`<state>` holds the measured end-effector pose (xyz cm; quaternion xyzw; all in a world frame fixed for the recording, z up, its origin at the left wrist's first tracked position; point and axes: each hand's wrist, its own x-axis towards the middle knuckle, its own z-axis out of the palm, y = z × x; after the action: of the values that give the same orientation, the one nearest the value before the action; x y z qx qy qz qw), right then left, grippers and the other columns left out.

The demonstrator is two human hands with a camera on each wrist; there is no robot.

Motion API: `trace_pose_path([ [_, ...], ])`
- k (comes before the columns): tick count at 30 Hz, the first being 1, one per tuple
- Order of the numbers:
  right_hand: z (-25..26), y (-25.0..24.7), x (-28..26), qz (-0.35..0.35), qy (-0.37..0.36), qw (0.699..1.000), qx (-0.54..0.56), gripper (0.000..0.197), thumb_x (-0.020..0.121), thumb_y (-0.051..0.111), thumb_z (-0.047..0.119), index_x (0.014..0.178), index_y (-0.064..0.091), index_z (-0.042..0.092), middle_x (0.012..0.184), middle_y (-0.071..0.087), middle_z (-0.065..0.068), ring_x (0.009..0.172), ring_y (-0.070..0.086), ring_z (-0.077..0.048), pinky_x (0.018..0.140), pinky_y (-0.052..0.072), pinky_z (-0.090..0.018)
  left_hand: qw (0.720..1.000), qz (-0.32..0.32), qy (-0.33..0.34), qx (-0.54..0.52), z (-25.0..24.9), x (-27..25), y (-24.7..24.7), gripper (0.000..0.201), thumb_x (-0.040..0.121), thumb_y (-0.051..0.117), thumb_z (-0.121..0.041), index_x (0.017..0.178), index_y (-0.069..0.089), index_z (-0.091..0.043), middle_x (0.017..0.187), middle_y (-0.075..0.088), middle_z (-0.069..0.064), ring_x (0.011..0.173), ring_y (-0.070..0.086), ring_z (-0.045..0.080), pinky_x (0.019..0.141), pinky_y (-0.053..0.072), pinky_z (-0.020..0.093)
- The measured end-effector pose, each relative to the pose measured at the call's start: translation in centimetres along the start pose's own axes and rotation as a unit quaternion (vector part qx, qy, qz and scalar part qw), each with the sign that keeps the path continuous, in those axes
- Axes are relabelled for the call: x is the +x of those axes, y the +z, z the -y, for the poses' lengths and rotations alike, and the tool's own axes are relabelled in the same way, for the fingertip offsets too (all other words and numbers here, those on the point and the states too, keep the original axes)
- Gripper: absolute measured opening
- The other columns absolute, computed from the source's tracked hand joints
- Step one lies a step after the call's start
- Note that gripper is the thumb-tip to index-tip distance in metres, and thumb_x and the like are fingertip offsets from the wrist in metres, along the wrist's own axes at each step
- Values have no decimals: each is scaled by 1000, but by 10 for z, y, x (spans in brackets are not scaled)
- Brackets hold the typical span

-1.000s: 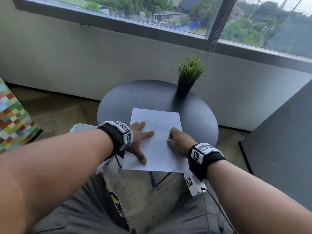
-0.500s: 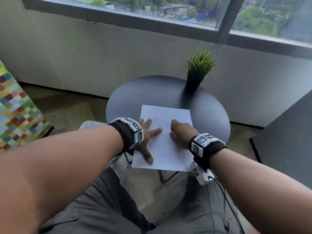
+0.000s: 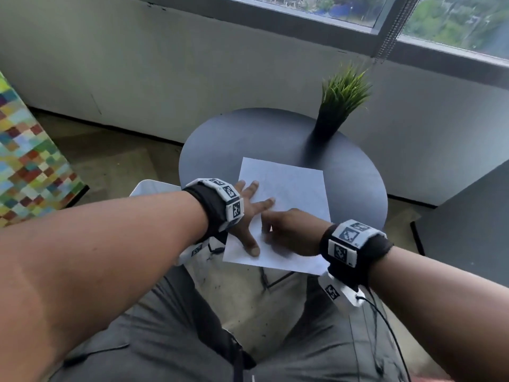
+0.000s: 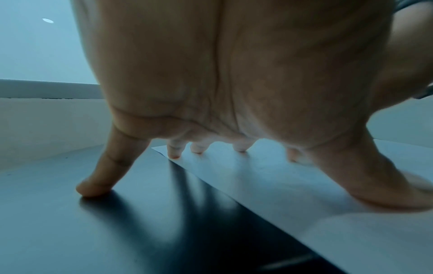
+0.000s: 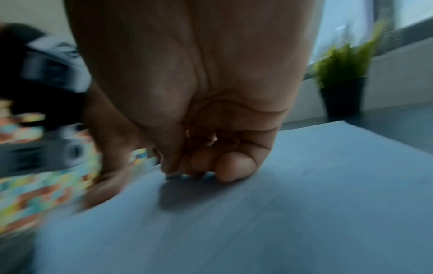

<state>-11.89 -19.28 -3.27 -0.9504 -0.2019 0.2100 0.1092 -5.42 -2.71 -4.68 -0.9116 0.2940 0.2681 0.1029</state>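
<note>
A white sheet of paper (image 3: pixel 296 186) lies flat on a round black table (image 3: pixel 234 139), its near edge hanging over the rim. My left hand (image 3: pixel 248 213) is spread flat on the sheet's left side; in the left wrist view the thumb (image 4: pixel 374 187) and several fingertips press the paper (image 4: pixel 281 194), while the little finger (image 4: pixel 98 178) stands on the bare tabletop. My right hand (image 3: pixel 287 234) is curled into a fist and its bent fingers (image 5: pixel 232 166) press down on the paper (image 5: pixel 257 222) just right of the left thumb. It holds nothing.
A small green plant in a black pot (image 3: pixel 337 111) stands at the table's far right, behind the sheet. A wall and window run behind the table. A multicoloured checkered surface (image 3: pixel 24 161) lies on the left, and a dark panel (image 3: pixel 473 230) stands on the right.
My right fist has slid left across the paper, close to the left hand. The left hand has stayed spread in place. The head view has tilted further down.
</note>
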Motion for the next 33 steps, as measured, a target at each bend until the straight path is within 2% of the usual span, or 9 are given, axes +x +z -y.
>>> trace_pose_path([
  [4, -31, -9, 13, -110, 135, 985, -6, 13, 93, 48, 28, 102, 47, 18, 97, 62, -11, 91, 56, -33, 74, 47, -36, 1000, -9, 1, 1, -2, 0, 2, 138, 52, 71, -86, 151, -17, -49, 164, -23, 9, 151, -13, 40, 119, 10, 64],
  [9, 3, 6, -3, 21, -32, 999, -10, 14, 94, 52, 24, 108, 51, 21, 91, 57, 0, 82, 47, -20, 77, 42, -34, 1000, 0, 15, -13, -1, -3, 1, 138, 52, 75, -83, 151, -15, -51, 163, -27, 7, 151, -16, 38, 119, 8, 65],
  [11, -10, -2, 5, -5, 11, 1000, -1, 16, 92, 53, 23, 108, 54, 22, 93, 56, 5, 86, 51, -20, 75, 40, -30, 1000, -5, 22, -13, -2, -2, 0, 136, 52, 75, -83, 151, -14, -53, 164, -26, 6, 151, -15, 37, 119, 9, 65],
  [14, -33, -13, 16, -96, 137, 986, -10, 11, 91, 49, 29, 101, 49, 23, 100, 63, -8, 90, 56, -32, 76, 49, -37, 1000, -12, 22, -3, -1, -3, 2, 136, 54, 73, -83, 151, -16, -51, 164, -25, 7, 151, -15, 37, 118, 10, 63],
  [20, 10, 5, -8, 47, -29, 998, -25, 15, 94, 52, 25, 108, 53, 24, 95, 61, 0, 84, 50, -20, 74, 40, -31, 1000, 2, 20, -2, -1, -2, -1, 137, 54, 74, -83, 151, -17, -51, 163, -28, 7, 151, -16, 39, 118, 8, 66],
  [24, -28, -14, 10, -83, 133, 987, -27, 14, 92, 48, 26, 104, 49, 17, 100, 63, -10, 90, 56, -32, 73, 45, -33, 1000, -6, 16, -8, -2, -1, 2, 138, 52, 73, -85, 150, -17, -52, 163, -27, 8, 151, -16, 39, 118, 9, 66],
  [26, -18, -9, 4, -65, 117, 990, -43, 16, 93, 46, 25, 107, 47, 17, 103, 63, -14, 89, 56, -33, 73, 46, -35, 1000, -4, 13, -10, -1, 0, 2, 138, 50, 72, -86, 150, -17, -53, 163, -27, 7, 151, -17, 38, 118, 8, 66],
  [30, 14, 8, -16, 42, -29, 998, -35, 12, 94, 50, 25, 105, 50, 20, 98, 64, -7, 90, 56, -28, 75, 45, -38, 1000, -3, 12, -2, -1, 1, 1, 139, 48, 70, -89, 148, -19, -54, 163, -27, 6, 151, -16, 38, 118, 7, 66],
  [33, -21, -8, -5, -36, 88, 995, -4, 10, 91, 51, 26, 100, 49, 22, 100, 65, -7, 90, 58, -30, 77, 48, -35, 1000, -9, 8, -14, -4, 3, 2, 138, 49, 71, -88, 149, -18, -53, 163, -27, 8, 150, -17, 40, 118, 7, 67],
])
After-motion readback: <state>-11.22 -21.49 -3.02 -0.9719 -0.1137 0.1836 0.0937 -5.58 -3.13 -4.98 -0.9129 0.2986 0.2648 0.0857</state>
